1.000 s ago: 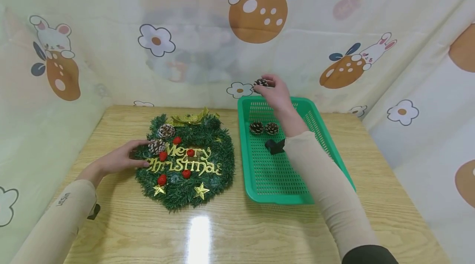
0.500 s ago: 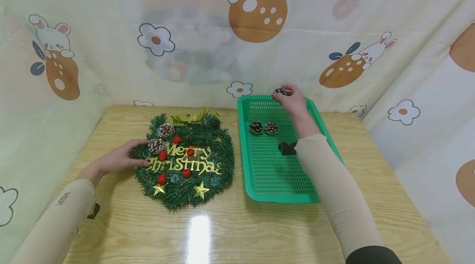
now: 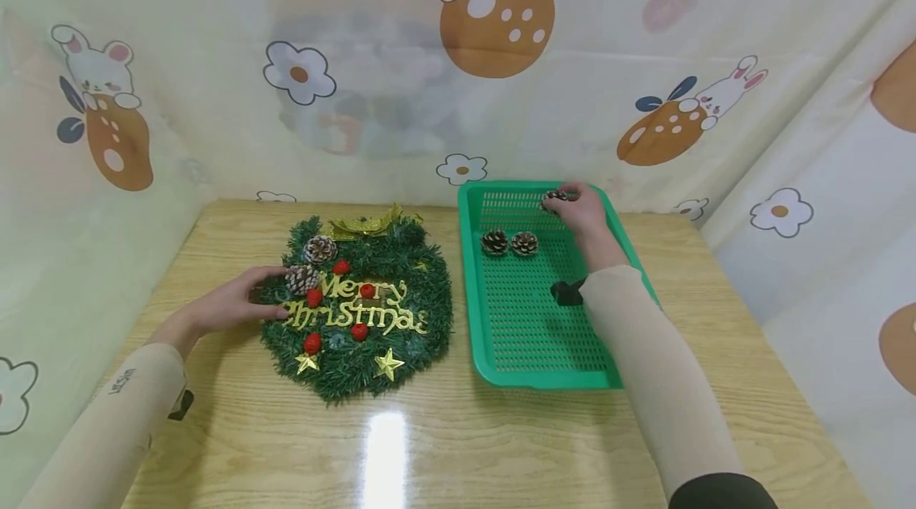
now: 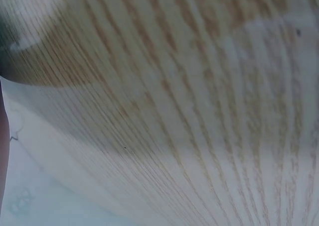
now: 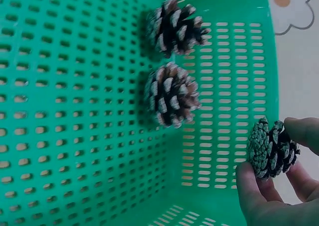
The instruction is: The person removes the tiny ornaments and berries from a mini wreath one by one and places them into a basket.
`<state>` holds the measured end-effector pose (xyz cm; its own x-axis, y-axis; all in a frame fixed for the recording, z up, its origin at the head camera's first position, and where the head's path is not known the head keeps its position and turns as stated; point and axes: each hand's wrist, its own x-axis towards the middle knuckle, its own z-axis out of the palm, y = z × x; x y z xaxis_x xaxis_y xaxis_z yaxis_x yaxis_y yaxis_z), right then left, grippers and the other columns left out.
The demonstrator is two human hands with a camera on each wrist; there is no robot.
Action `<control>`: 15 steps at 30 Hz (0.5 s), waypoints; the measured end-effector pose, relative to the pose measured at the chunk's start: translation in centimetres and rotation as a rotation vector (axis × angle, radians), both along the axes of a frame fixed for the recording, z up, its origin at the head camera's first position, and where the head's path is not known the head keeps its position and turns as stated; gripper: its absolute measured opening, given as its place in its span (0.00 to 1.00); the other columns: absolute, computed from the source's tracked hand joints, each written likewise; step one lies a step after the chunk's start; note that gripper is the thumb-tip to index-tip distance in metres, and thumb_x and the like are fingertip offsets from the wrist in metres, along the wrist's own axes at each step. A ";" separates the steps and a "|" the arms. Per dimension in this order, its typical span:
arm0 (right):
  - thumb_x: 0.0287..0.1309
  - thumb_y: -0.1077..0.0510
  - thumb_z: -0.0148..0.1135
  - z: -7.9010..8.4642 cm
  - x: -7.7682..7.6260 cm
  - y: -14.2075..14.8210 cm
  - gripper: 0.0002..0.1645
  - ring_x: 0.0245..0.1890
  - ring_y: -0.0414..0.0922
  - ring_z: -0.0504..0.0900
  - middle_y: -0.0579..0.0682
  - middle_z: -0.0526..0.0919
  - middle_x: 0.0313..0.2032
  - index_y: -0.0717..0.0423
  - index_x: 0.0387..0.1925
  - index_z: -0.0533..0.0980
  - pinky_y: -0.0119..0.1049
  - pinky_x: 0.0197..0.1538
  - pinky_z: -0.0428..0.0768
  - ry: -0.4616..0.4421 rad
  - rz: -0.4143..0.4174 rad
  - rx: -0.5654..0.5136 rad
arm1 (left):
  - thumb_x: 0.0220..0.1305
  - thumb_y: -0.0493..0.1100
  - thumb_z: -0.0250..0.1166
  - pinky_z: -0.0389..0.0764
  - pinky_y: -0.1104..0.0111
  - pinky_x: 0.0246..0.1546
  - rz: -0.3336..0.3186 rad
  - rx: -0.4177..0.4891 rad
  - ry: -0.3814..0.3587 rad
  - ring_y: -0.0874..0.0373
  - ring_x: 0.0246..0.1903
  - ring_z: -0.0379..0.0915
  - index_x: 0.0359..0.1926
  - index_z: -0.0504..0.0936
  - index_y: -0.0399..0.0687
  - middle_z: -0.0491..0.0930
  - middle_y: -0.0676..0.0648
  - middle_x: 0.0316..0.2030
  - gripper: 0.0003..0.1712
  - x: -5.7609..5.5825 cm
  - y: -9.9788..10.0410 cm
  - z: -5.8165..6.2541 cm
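My right hand (image 3: 583, 215) pinches a pine cone (image 5: 273, 149) between thumb and fingers, just inside the far rim of the green plastic basket (image 3: 483, 334). In the right wrist view, two more pine cones (image 5: 174, 94) (image 5: 177, 29) lie side by side on the basket floor, apart from the held one. My left hand (image 3: 232, 302) holds the left edge of a green Christmas wreath (image 3: 336, 382), its fingers beside a frosted pine cone (image 3: 302, 280) fixed there. The wreath carries gold "Merry Christmas" lettering (image 3: 372, 318). Some of the left fingers are hidden.
Red berries (image 3: 312, 343), gold stars (image 3: 389, 364) and a gold bow (image 3: 365, 227) decorate the wreath. The wooden table (image 3: 286, 445) meets a patterned curtain (image 3: 379, 127) right behind the basket. The left wrist view shows mostly blurred table grain.
My right hand has moved right and down with the pine cone, from above the basket's far left rim to just inside its far right part. The left hand has stayed on the wreath.
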<state>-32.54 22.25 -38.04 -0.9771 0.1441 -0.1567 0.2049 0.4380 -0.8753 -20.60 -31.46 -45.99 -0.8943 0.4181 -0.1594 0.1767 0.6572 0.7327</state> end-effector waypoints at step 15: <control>0.66 0.57 0.60 -2.5 0.3 0.9 0.33 0.61 0.61 0.66 0.66 0.66 0.63 0.62 0.67 0.61 0.57 0.61 0.68 -0.093 0.033 0.123 | 0.62 0.51 0.69 0.50 0.31 0.62 -0.004 0.003 0.007 0.27 0.69 0.43 0.73 0.57 0.40 0.50 0.28 0.71 0.46 0.0 0.0 0.0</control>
<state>-32.23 23.11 -40.54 -0.9637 0.1359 -0.2296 0.2662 0.5488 -0.7925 -20.57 -31.45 -45.99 -0.8937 0.4221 -0.1522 0.1841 0.6542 0.7336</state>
